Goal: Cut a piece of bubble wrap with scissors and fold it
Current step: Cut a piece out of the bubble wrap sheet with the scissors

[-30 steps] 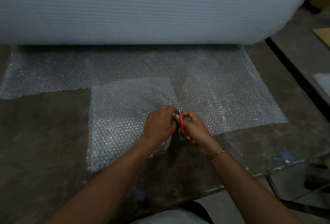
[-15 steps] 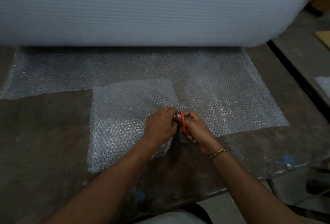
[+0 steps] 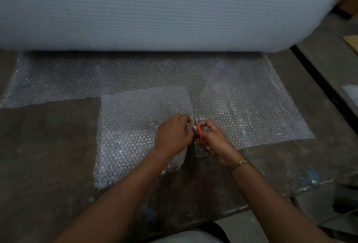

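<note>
A sheet of bubble wrap (image 3: 242,95) runs out from a huge roll (image 3: 155,10) across the dark table. A cut runs up the sheet, and the part left of it (image 3: 135,126) lies folded back as a thicker square flap. My right hand (image 3: 215,140) grips red-handled scissors (image 3: 199,134), their blades pointing away from me along the cut. My left hand (image 3: 174,136) pinches the flap's edge right beside the blades. The scissor tips are hard to make out against the wrap.
The dark table (image 3: 48,155) shows bare wood to the left and in front. Its right edge (image 3: 319,82) drops to a grey floor, where a cardboard piece (image 3: 351,42) lies. The roll blocks the whole far side.
Both hands and the scissors have crept a little away from me along the cut. The flap and the sheet lie much as before.
</note>
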The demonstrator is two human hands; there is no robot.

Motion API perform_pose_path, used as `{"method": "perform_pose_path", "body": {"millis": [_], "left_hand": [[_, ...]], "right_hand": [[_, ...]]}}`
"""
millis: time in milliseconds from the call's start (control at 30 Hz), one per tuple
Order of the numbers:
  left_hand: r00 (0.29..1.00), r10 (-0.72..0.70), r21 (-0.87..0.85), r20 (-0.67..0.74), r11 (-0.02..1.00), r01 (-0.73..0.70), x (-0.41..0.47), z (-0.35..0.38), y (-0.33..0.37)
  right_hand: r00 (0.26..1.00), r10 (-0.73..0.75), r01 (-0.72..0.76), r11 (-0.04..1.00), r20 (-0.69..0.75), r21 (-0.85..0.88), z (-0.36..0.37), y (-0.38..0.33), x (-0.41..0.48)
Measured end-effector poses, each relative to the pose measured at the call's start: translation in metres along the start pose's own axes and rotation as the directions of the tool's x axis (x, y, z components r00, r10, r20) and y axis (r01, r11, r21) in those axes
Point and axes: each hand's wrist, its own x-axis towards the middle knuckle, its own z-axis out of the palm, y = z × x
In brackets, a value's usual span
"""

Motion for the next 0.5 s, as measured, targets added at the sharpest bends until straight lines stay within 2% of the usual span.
{"method": "perform_pose_path", "body": {"millis": [233,500], "left_hand": [[0.997,0.052,0.191,0.064,0.979,-0.063,0.026,0.0,0.012],[1.0,0.02,0.073,-0.011,0.997,-0.019,0.026,0.004,0.008]], "right_hand": [[1.0,0.013,-0.013,1.0,0.01,-0.019,-0.006,-0.005,0.002],[0.999,0.008,-0.007,1.0,0.049,-0.027,-0.013,-0.002,0.005]]}}
